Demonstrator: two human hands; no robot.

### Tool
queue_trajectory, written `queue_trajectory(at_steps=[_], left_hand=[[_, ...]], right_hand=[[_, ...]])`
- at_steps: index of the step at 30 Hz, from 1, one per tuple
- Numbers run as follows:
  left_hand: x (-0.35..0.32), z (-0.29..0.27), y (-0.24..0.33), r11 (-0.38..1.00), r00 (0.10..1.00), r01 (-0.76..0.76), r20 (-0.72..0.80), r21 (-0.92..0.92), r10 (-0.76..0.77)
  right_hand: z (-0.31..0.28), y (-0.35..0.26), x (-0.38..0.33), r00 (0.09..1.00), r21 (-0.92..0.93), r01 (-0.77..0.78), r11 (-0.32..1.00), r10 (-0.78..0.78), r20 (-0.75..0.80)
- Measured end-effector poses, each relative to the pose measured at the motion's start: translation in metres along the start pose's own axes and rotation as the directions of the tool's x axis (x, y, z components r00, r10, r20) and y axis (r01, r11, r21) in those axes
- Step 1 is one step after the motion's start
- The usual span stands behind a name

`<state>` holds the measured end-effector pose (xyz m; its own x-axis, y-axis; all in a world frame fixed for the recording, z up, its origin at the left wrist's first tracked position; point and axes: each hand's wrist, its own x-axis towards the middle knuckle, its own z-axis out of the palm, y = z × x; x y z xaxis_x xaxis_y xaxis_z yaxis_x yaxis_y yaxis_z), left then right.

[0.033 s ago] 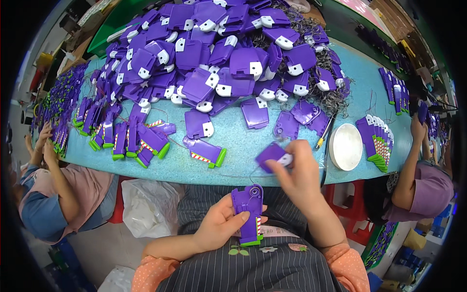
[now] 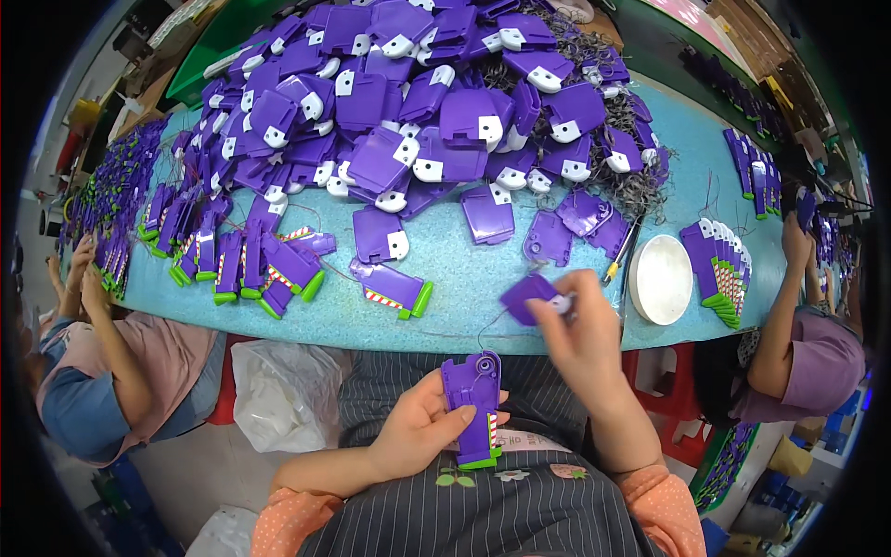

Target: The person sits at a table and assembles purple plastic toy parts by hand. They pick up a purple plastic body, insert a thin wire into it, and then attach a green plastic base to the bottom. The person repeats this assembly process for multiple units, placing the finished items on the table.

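The left hand [image 2: 422, 429] grips a purple plastic shell [image 2: 471, 407] over the lap, open side up, probably so a cover can fit on it. Just above it, the right hand [image 2: 580, 330] pinches a purple cover piece [image 2: 527, 295]. Beyond both hands lies the big heap of purple parts [image 2: 418, 111] on the blue table [image 2: 464, 288].

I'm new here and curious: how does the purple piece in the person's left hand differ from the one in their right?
The left-hand piece is longer, with a green end and striped edge; the right-hand piece is a shorter, plain purple cover. The left hand holds its piece low over the lap; the right hand lifts its piece at the table edge. Both are purple plastic.
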<state>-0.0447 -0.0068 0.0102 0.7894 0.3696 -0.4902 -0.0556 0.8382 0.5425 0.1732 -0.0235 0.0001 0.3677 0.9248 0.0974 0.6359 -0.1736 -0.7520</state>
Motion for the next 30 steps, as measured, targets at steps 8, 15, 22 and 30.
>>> queue_trajectory(at_steps=[8,15,22,30], left_hand=[[0.006,-0.003,-0.009,0.995,0.996,-0.062,0.062,0.08,0.057],[0.006,0.001,-0.007,0.986,0.995,-0.07,0.086,0.149,0.058],[0.004,-0.003,-0.009,0.95,0.961,-0.273,0.008,0.151,0.275],[0.005,-0.001,-0.013,0.888,0.93,-0.358,0.02,0.288,0.368]], right_hand=[[-0.039,-0.014,-0.058,0.865,0.69,-0.473,0.547,0.14,0.482],[-0.024,-0.013,-0.046,0.866,0.693,-0.426,0.581,0.041,0.498],[-0.03,-0.022,-0.06,0.8,0.454,0.153,0.878,-0.38,0.464],[-0.034,-0.031,-0.057,0.649,0.303,0.342,0.89,-0.457,0.608]])
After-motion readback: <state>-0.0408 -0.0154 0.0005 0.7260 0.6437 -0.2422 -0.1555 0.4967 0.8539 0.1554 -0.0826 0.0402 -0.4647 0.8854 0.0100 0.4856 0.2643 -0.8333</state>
